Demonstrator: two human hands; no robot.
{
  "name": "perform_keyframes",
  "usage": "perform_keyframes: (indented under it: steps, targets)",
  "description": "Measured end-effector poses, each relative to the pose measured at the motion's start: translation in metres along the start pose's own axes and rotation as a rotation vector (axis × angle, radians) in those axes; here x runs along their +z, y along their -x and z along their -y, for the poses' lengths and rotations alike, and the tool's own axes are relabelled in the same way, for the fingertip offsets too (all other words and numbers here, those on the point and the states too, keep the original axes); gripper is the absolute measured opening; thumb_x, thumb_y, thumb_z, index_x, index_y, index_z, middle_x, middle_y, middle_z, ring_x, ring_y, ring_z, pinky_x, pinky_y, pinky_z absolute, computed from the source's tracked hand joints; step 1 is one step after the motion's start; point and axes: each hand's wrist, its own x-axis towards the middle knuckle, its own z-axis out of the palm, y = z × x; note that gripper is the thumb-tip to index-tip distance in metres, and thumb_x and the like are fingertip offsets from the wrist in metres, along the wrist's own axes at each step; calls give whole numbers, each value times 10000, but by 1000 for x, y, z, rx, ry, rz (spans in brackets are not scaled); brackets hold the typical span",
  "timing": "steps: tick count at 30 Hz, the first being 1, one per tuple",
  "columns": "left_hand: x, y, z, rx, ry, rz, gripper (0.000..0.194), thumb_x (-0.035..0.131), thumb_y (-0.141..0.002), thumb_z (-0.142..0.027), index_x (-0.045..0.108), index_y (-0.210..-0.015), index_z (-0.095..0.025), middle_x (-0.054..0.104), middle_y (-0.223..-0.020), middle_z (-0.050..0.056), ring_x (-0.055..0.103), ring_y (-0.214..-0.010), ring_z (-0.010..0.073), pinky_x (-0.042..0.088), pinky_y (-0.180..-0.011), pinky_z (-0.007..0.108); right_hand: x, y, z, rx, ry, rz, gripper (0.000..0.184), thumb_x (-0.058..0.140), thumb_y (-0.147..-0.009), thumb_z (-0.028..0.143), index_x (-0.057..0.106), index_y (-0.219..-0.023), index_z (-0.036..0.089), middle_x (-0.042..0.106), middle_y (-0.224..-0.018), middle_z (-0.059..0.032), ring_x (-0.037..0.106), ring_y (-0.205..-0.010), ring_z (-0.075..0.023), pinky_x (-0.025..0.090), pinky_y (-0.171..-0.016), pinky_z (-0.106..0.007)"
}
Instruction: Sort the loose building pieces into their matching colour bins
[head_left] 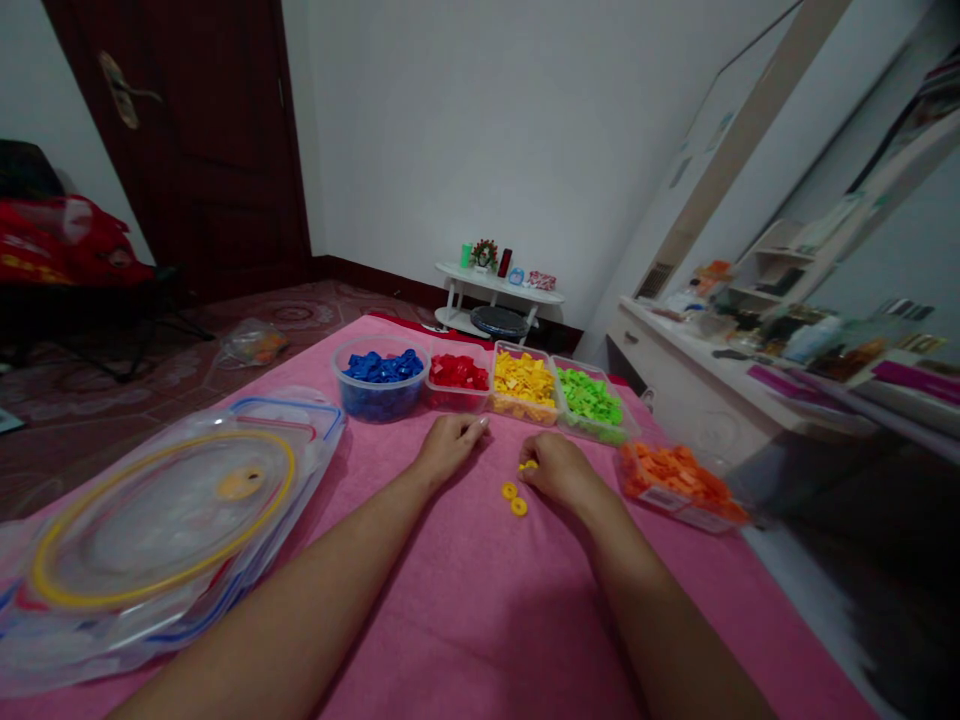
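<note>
My right hand (556, 468) rests on the pink cloth (465, 600) with its fingers curled, pinching a small yellow piece (527, 465). Two more yellow round pieces (514, 498) lie on the cloth just left of it. My left hand (448, 443) lies knuckles-up on the cloth with fingers curled under, just in front of the red pieces tub (458, 377); nothing shows in it. Behind the hands stands a row of tubs: blue pieces (380, 375), red, yellow (524, 383) and green (592, 398).
A tub of orange pieces (679, 482) sits right of my right hand. A stack of clear lids (161, 520) with coloured rims lies at the left. A dresser (720, 380) stands along the right, a small white table (495, 295) behind, a dark door (195, 140) far left.
</note>
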Motion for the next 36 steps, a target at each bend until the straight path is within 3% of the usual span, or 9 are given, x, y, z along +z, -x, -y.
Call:
perform_keyframes:
  steps: [6, 11, 16, 21, 24, 27, 30, 33, 36]
  targets:
    - [1, 0, 1, 1, 18, -4, 517, 404, -848, -530, 712, -802, -117, 716, -772, 93, 639, -718, 187, 459, -650, 266, -7, 6, 13, -98, -143, 57, 61, 624, -652, 200, 639, -702, 169, 654, -731, -25, 540, -644, -116, 316, -552, -215]
    - [0, -1, 2, 15, 21, 4, 521, 392, -858, -529, 710, -795, -121, 712, -754, 85, 637, -709, 182, 450, -628, 255, -11, 19, 36, -115, 5, 135, 91, 653, -629, 184, 653, -720, 193, 666, -754, -35, 552, -658, -132, 288, -549, -233]
    - [-1, 0, 0, 19, -3, 3, 522, 395, -857, -527, 712, -784, -119, 710, -744, 82, 632, -683, 176, 438, -608, 251, -10, 25, 49, -126, 158, 96, 156, 568, -688, 137, 672, -786, 201, 689, -822, -79, 605, -762, -188, 311, -585, -256]
    - [1, 0, -1, 13, -11, -11, 534, 387, -856, -533, 714, -779, -119, 710, -735, 76, 626, -680, 175, 428, -601, 246, -10, 18, 36, -145, -26, 67, 200, 579, -652, 121, 686, -801, 202, 693, -833, -49, 601, -740, -158, 361, -614, -233]
    - [1, 0, 1, 26, -37, -4, 534, 378, -862, -527, 720, -770, -128, 708, -730, 71, 617, -670, 172, 424, -600, 243, -21, 4, 23, -146, -198, 93, 169, 585, -650, 111, 689, -773, 164, 685, -762, -36, 585, -665, -129, 381, -596, -212]
    - [1, -1, 3, 46, -71, 1, 536, 367, -870, -522, 721, -764, -132, 704, -727, 70, 614, -669, 171, 423, -614, 247, -37, -20, 12, -104, -235, 92, 139, 581, -675, 112, 691, -756, 137, 652, -631, -19, 560, -570, -116, 372, -547, -210]
    - [0, -1, 3, 46, -77, 5, 538, 367, -871, -525, 720, -770, -131, 703, -728, 69, 616, -670, 173, 425, -623, 252, -49, -50, 5, -41, -174, -71, 126, 619, -702, 166, 702, -788, 127, 648, -617, -24, 563, -569, -120, 383, -556, -219]
    - [0, -1, 2, 37, -66, 1, 538, 367, -872, -525, 719, -768, -131, 702, -725, 69, 618, -665, 173, 428, -622, 254, -53, -75, 1, 19, -241, -315, 282, 645, -729, 236, 674, -988, 127, 690, -806, -53, 604, -641, -125, 433, -624, -231]
    - [1, -1, 2, 35, -52, 3, 532, 367, -874, -520, 717, -766, -134, 703, -728, 66, 622, -668, 172, 431, -624, 254, -51, -80, -2, 21, -298, -450, 360, 640, -751, 268, 629, -1084, 131, 685, -951, -75, 627, -728, -137, 452, -676, -245]
